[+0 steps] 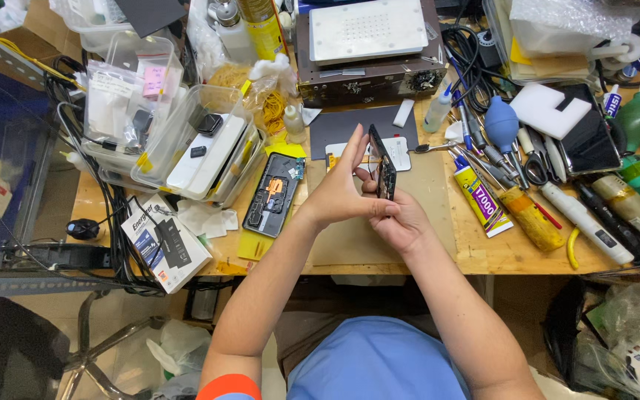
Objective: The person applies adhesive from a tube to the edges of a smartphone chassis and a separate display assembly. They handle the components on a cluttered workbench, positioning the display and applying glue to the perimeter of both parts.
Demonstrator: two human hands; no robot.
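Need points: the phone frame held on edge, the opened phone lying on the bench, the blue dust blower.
phone frame [383, 169], head view, on its dark upper edge above the fingers.
opened phone [273, 194], head view, mid exposed back.
blue dust blower [501, 123], head view, on the bulb.

Phone frame [382, 164] upright between left hand [338, 194] and right hand [401, 222]; opened phone [274, 194] left on workbench [483, 255], glue tube [481, 200] right
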